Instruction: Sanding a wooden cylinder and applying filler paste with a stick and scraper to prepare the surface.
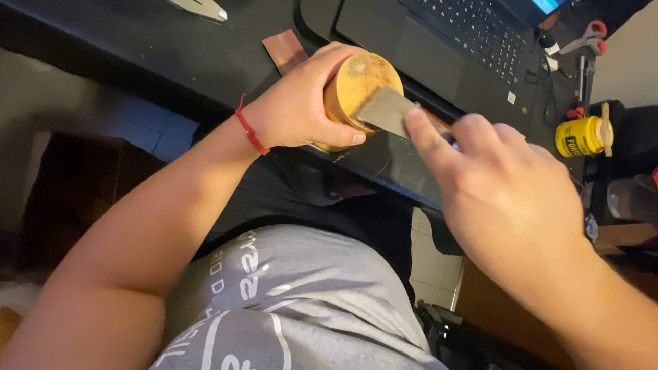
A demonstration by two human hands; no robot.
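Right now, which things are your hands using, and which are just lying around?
In use:
left hand gripping round wooden piece
right hand pressing grey sheet on it

Lying about:
laptop
yellow jar
brown sheet
clamp

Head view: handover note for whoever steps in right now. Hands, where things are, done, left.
Left hand: wrapped around a round wooden piece, held on its side above the black desk's edge, flat end facing the camera.
Right hand: pinching a thin flat grey sheet, probably abrasive, pressed against that flat end.
Nearby: brown sheet on the desk, laptop behind, yellow can to the right.
Done: sheet is on the face, which shows pale marks.
Left: most of the face looks unworked; how far along, cannot tell.
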